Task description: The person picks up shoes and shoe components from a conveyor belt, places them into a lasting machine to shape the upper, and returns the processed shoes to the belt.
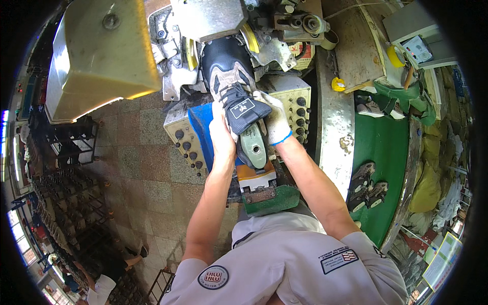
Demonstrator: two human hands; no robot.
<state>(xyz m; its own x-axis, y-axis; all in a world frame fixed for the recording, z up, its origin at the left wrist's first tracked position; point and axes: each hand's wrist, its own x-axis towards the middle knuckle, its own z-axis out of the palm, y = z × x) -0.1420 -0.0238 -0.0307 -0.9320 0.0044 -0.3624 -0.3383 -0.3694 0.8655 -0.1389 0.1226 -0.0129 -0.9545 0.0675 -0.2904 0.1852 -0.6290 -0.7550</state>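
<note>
A grey and black shoe upper with dark laces sits on a green shoe last, its toe pointing away into a metal shoe machine. My bare left hand presses along the left side of the upper, fingers closed around it. On the other side my right hand, in a white glove with a blue cuff, grips the upper near the black tongue. The undersides of both hands' fingers are partly hidden by the shoe. Below the last's heel end is an orange and metal support.
Control panels with dark knobs flank the shoe. A large pale machine cover stands at left. On the right, a green conveyor belt carries shoes. Shoe racks and another person are at the far left.
</note>
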